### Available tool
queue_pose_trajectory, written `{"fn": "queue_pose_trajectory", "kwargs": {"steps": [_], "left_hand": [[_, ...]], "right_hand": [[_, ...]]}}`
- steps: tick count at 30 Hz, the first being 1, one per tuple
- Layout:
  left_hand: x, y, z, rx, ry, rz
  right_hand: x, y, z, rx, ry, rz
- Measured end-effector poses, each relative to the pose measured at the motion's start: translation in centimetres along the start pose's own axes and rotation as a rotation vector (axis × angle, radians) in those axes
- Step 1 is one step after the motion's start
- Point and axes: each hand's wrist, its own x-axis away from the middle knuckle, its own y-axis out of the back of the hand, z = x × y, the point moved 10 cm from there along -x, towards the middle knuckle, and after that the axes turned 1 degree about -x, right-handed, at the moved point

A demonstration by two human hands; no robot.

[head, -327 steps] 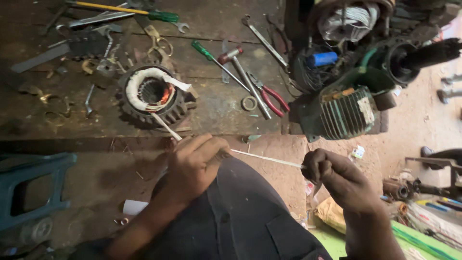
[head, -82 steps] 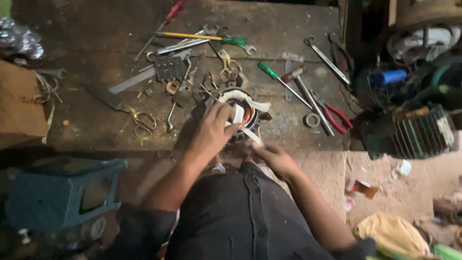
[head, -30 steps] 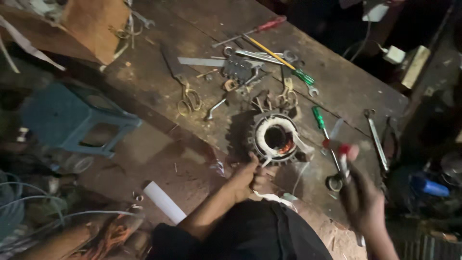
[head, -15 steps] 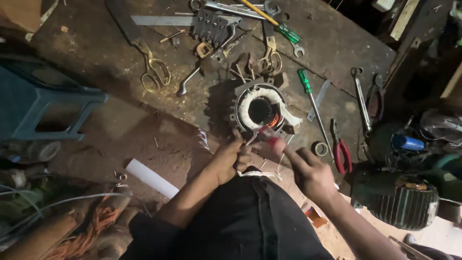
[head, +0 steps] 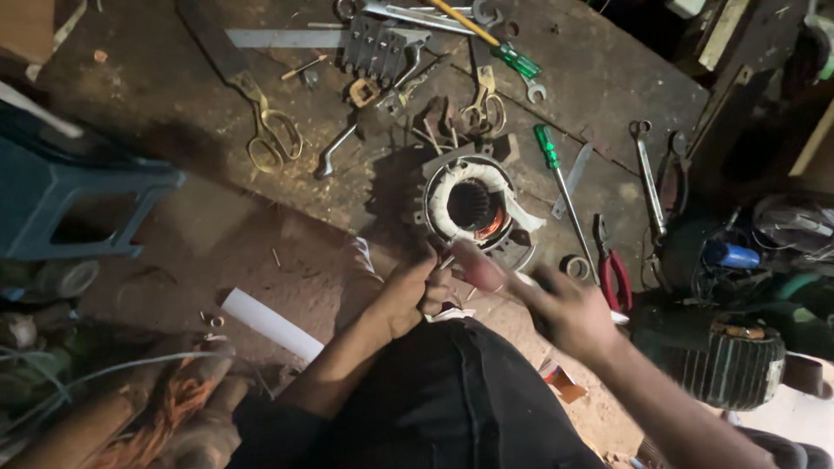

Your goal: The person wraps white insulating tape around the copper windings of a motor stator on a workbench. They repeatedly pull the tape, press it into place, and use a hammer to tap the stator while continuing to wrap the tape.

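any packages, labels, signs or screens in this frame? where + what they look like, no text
No signs or screens in view.
Small packet or scrap: on the floor below the right hand, flat, orange-red and white; too blurred to tell more.
Label plate: on the ribbed dark green motor at lower right, small pale rectangle.
White paper strip: on the floor left of the left hand, long and blank.

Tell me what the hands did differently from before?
Earlier the hands pulled a white strip taut between them. Now the left hand and the blurred, moving right hand have closed together in front of the motor stator. Stator, scissors and screwdriver stayed on the bench.
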Motion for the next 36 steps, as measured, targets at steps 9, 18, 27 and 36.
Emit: {"fn": "queue_pose_trajectory", "kwargs": {"steps": [9,18,27,36], "left_hand": [[-0.3,0.8,0.1,-0.062,-0.006,-0.004],[0.2,1.5,-0.1,-0.087,0.022,-0.070],[0.0,0.8,-0.2,-0.062,0.034,0.054],[0.5,0.8,-1.6,-0.190,-0.093,-0.079]], "right_hand": [[-1.9,0.3,-2.6,0.011,-0.185,0.159],[-2.9,0.4,-5.8,-0.269,-0.381,0.156],[-3.9,-0.1,-8.2,-0.364,-0.722,0.380],[0.9,3.6,-14.5,0.354,-0.633,-0.273]]}}
